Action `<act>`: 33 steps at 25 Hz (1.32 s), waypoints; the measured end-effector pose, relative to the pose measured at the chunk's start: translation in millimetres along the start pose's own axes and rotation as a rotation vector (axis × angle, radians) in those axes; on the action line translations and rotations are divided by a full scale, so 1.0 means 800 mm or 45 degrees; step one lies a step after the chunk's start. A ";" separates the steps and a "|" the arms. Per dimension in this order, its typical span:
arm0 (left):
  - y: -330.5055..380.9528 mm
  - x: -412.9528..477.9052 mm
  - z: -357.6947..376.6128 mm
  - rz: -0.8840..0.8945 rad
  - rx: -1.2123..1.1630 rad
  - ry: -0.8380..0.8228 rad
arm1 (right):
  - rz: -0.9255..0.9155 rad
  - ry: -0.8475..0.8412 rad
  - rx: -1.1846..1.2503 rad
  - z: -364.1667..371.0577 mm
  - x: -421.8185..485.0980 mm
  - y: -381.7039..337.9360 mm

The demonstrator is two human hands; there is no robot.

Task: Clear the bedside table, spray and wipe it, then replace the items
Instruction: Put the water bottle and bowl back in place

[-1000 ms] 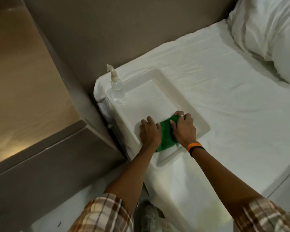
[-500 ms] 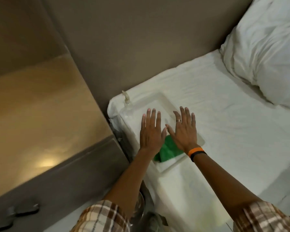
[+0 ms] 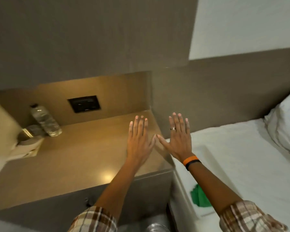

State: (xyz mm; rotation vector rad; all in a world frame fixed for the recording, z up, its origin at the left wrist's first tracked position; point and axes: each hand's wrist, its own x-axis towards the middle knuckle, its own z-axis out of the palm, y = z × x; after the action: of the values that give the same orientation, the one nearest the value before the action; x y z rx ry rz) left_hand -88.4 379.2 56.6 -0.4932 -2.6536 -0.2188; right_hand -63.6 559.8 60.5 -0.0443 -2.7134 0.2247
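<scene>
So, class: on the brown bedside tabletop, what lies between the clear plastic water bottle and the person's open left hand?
Head view: only bare tabletop between bottle and left hand.

The crumpled green cleaning cloth (image 3: 198, 197) is peeking out from under the right forearm, its far side hidden, well back of the empty, spread right hand (image 3: 178, 141). Left of the flat left hand (image 3: 138, 143), the clear plastic water bottle (image 3: 45, 121) is blurring, label unreadable. The plaid shirt cuffs (image 3: 94, 221) are running off the bottom edge.
</scene>
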 end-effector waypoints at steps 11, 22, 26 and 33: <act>-0.387 -0.197 -0.037 -0.512 0.146 -0.280 | -0.207 -0.289 0.218 0.152 -0.024 -0.371; -0.535 -0.209 0.023 -0.476 -0.027 -0.430 | 0.135 -0.421 0.816 0.268 0.096 -0.635; -0.536 -0.212 0.030 -0.445 0.000 -0.417 | 0.185 -0.415 1.073 0.285 0.147 -0.677; -0.511 -0.175 0.029 -0.451 -0.068 -0.382 | 0.240 -0.328 1.100 0.278 0.159 -0.620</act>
State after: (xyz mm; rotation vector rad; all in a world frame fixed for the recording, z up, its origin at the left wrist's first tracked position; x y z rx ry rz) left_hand -132.0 -36.3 -56.0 -0.0691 -3.0244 -0.3460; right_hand -269.0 45.4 -7.0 -0.0189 -2.6081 1.5086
